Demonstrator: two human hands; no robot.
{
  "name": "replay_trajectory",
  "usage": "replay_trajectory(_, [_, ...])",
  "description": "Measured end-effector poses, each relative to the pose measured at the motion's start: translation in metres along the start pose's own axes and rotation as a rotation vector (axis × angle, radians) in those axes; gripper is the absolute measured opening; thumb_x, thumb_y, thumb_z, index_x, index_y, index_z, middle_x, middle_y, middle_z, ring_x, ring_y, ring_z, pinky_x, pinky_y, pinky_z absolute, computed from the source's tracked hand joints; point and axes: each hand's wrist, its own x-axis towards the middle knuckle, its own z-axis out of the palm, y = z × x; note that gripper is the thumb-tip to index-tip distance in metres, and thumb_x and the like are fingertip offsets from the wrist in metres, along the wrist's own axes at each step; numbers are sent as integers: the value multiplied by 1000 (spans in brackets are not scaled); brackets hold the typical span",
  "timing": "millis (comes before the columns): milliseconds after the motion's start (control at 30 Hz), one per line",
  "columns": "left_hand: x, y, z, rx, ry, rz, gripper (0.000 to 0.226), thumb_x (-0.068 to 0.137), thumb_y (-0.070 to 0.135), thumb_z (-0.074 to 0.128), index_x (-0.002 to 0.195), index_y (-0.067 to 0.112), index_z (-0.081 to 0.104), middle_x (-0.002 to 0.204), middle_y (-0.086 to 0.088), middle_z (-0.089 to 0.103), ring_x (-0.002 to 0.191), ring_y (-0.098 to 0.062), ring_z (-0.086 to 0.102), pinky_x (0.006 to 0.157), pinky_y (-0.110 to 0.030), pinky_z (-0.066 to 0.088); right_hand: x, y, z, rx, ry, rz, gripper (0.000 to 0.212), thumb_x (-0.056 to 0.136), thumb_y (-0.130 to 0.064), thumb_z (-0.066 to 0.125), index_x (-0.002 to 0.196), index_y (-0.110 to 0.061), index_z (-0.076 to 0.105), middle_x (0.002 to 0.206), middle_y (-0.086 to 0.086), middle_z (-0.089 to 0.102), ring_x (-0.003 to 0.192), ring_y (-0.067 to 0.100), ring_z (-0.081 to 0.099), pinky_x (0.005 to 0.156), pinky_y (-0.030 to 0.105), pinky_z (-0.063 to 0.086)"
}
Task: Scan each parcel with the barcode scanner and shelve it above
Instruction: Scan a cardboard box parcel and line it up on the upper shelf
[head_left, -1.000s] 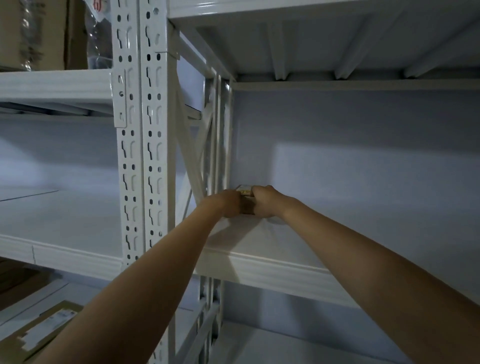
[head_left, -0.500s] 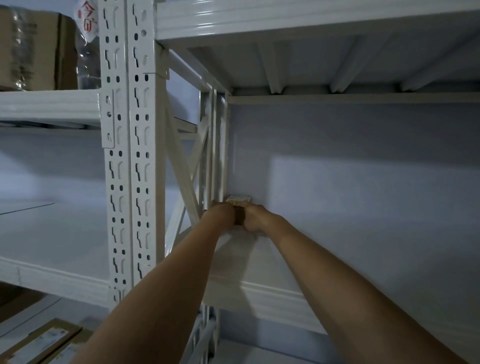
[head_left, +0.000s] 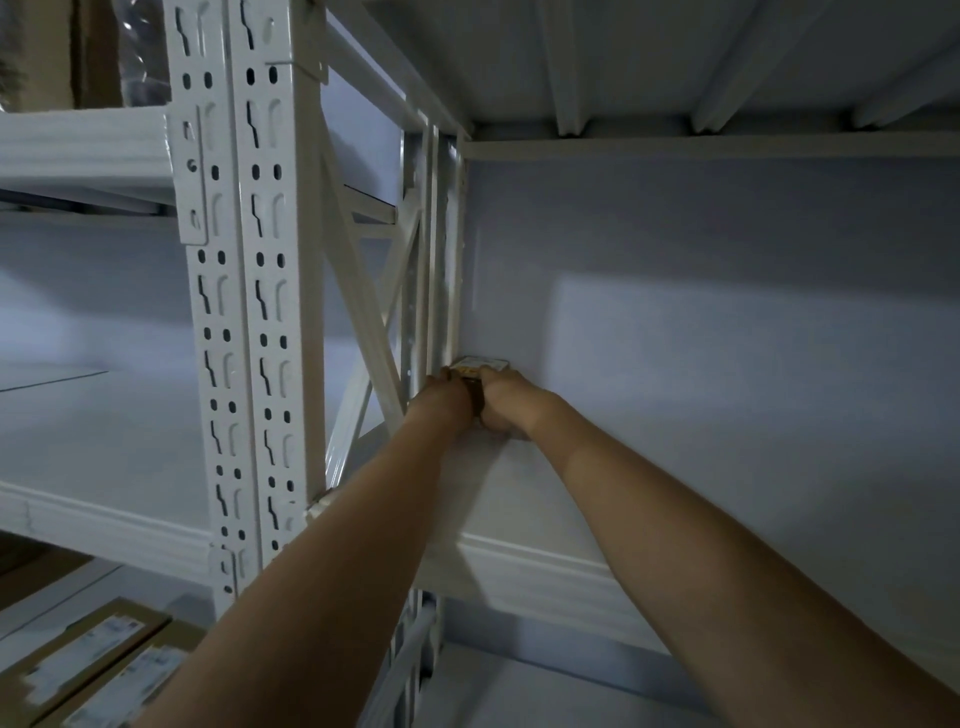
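Note:
A small brown parcel (head_left: 478, 366) with a pale label on top sits at the back left corner of the white shelf (head_left: 530, 566), against the wall. My left hand (head_left: 447, 402) grips its left side and my right hand (head_left: 506, 402) grips its right side, both arms stretched out over the shelf board. Most of the parcel is hidden behind my hands. No barcode scanner is in view.
A white perforated upright (head_left: 244, 312) with diagonal bracing stands left of my arms. Labelled cardboard boxes (head_left: 88, 670) lie on the lower level at bottom left. Boxes (head_left: 62, 52) sit on the upper left shelf. Another shelf board runs overhead.
Both hands have pushed the parcel a little deeper toward the back corner, and the view has moved closer to the shelf.

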Motion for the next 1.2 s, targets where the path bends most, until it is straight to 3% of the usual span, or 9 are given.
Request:
replay_trajectory(133, [-5,0,2,-54,-77,-37,68,98,12,39,156,6,2,162,-13,-4,146,-41,13,116,-53,25,-8,3,-1,33,-3,-18,77,94,-19,60,158,-15,17,148,15,41,127,30,50,104,32,42])
replay_trajectory(267, [-9,1,1,-92,-45,-49,74,99,11,41,155,7,-7,162,-10,-17,150,-37,-4,121,-48,15,-17,3,-3,174,-5,-20,82,96,-15,57,160,-22,7,156,14,33,135,32,44,112,33,36])
replay_trajectory(367, [-13,7,-4,-116,55,-35,69,99,19,40,156,10,3,163,-10,-10,150,-35,-1,119,-48,18,-23,6,-11,175,32,-10,84,98,-18,57,160,-14,1,163,15,23,144,31,34,119,32,28])
replay_trajectory(433, [-17,12,-8,-164,106,-28,67,97,21,44,154,6,14,162,-11,4,147,-35,11,116,-46,24,-30,7,-18,109,23,13,83,98,-22,57,159,-8,3,160,16,28,142,31,37,116,31,31])
replay_trajectory(533, [-25,21,-19,-170,129,58,49,94,21,47,139,3,41,144,-17,40,132,-35,40,109,-43,37,-47,15,-32,72,53,35,69,98,-24,55,154,-4,22,148,20,44,131,34,49,104,33,43])
replay_trajectory(633, [-43,41,-27,-163,140,134,34,94,19,45,123,4,54,127,-17,57,114,-33,57,95,-40,49,-74,35,-46,59,101,26,49,97,-24,55,140,-5,43,137,19,54,119,34,56,94,34,48])
replay_trajectory(767, [-88,89,-20,-223,136,221,42,97,24,46,135,6,48,134,-15,54,121,-32,54,95,-40,48,-135,68,-58,13,115,90,59,98,-32,56,149,-9,37,148,13,46,130,31,50,101,36,45])
replay_trajectory(1033, [-207,223,-12,-457,147,394,51,96,16,46,146,13,42,143,-6,52,132,-27,47,104,-35,39,-302,163,-77,49,283,158,49,97,-18,52,145,-13,43,143,13,52,126,32,53,104,42,47])
replay_trajectory(1200, [-298,317,-6,-669,165,555,42,94,9,46,136,11,56,135,-5,61,122,-23,58,103,-29,42,-423,236,-84,134,411,201,51,97,-18,53,148,-18,45,146,9,52,131,27,51,105,35,43])
